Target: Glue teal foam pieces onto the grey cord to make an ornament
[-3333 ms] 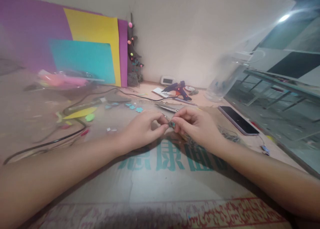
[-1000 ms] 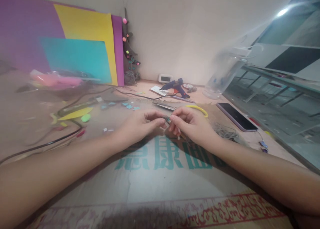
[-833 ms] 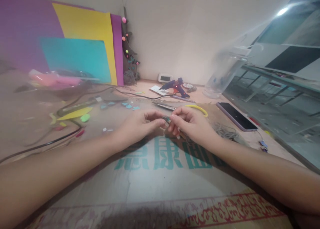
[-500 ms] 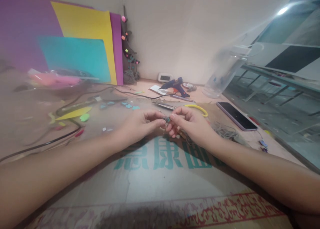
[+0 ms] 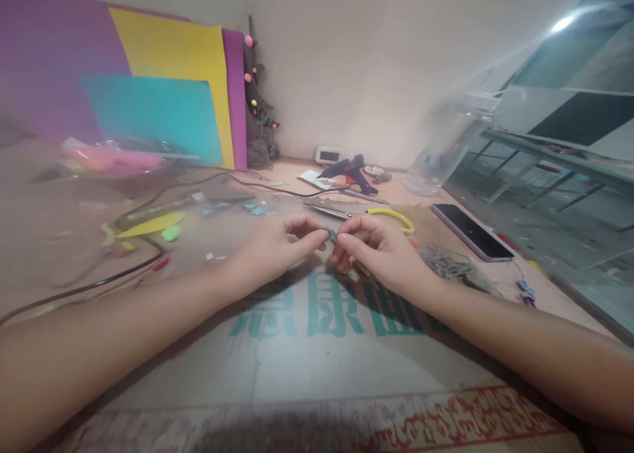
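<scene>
Both hands meet over the middle of the work surface. Between the fingertips is a small teal piece (image 5: 331,235), too small and partly covered for me to name. My left hand (image 5: 292,242) pinches it from the left with thumb and index finger. From the right, my right hand (image 5: 374,245) has its thumb and index finger closed at the piece, the other fingers curled beneath. Just behind the hands lie scissors (image 5: 391,212) with yellow handles. Several teal cut-outs (image 5: 257,210) are scattered beyond my left hand. Tangled grey cord (image 5: 448,261) sits beside my right wrist.
A dark blue glue gun (image 5: 349,170) lies at the back, its cable running left. To the right are a phone (image 5: 470,232) and a clear plastic jug (image 5: 440,152). Coloured sheets (image 5: 173,119) lean at the back left, near a decorated crescent (image 5: 255,90).
The fingers have shifted slightly around the small teal piece, and my right hand's lower fingers are curled in more. The whole view has moved a little.
</scene>
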Tool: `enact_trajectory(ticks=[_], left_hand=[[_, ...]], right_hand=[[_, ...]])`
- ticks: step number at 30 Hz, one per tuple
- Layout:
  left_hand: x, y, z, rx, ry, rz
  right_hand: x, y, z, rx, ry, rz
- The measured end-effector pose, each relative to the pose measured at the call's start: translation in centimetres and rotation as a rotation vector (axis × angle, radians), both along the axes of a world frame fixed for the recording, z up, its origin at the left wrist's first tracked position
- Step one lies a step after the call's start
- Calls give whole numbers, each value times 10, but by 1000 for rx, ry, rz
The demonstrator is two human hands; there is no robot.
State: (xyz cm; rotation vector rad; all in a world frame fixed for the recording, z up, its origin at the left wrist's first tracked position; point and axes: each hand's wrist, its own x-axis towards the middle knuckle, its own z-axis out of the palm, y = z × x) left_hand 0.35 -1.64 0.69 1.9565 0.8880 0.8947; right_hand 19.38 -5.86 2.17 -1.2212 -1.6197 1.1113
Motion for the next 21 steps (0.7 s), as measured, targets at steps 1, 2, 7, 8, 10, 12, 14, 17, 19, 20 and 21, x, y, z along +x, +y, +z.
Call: enact_trajectory(ticks=[1, 2, 7, 8, 10, 12, 14, 17, 19, 20, 21], left_hand=[[0, 0, 0, 8, 5, 1], [0, 0, 1, 14, 10, 3], [-1, -2, 2, 14, 23, 14], [-1, -3, 2, 12, 27, 12], [-1, -3, 2, 11, 36, 5], [-1, -4, 3, 17, 51, -2], [-1, -4, 4, 34, 64, 0], [0, -3, 5, 57, 68, 12], [0, -2, 5, 59, 63, 16], [-1, -1, 4, 53, 56, 10], [-1, 0, 3, 45, 43, -2]], right_hand=[[0, 0, -1, -2, 8, 2], [1, 1, -2, -4, 21, 5], [2, 2, -4, -67, 97, 67], [2, 1, -3, -83, 104, 86], [1, 0, -3, -104, 107, 114], [1, 0, -2, -100, 106, 110], [1, 0, -2, -86, 100, 84], [1, 1, -4, -65, 78, 37], [0, 2, -5, -60, 77, 28], [-1, 3, -6, -60, 82, 27], [-1, 3, -7, -62, 93, 25]])
